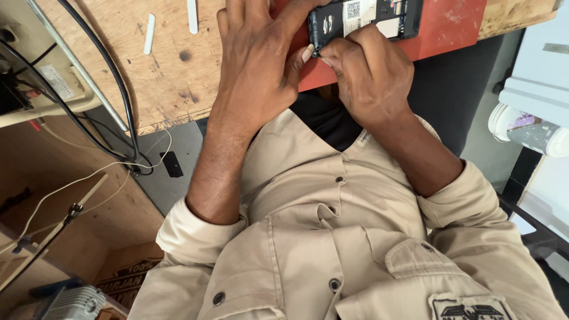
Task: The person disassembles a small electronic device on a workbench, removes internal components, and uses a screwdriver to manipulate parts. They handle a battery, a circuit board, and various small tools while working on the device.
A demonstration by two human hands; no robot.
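A black phone (pixel 367 18) with its back cover off lies on a red mat (pixel 450 26) at the top edge of the view. My left hand (pixel 255 59) reaches over the mat, fingers wrapped about the phone's left end, thumb pressed by its lower corner. My right hand (pixel 370 74) is curled tight, its fingertips pinched against that same lower left corner. Whatever small thing they may pinch is hidden. Both forearms come up from beige rolled sleeves.
The mat rests on a worn wooden tabletop (pixel 178 77) with two white plastic strips (pixel 150 32). Black cables (pixel 112 83) and a thin white wire run down its left side past a beige device (pixel 53 89). White objects (pixel 527 118) stand at the right.
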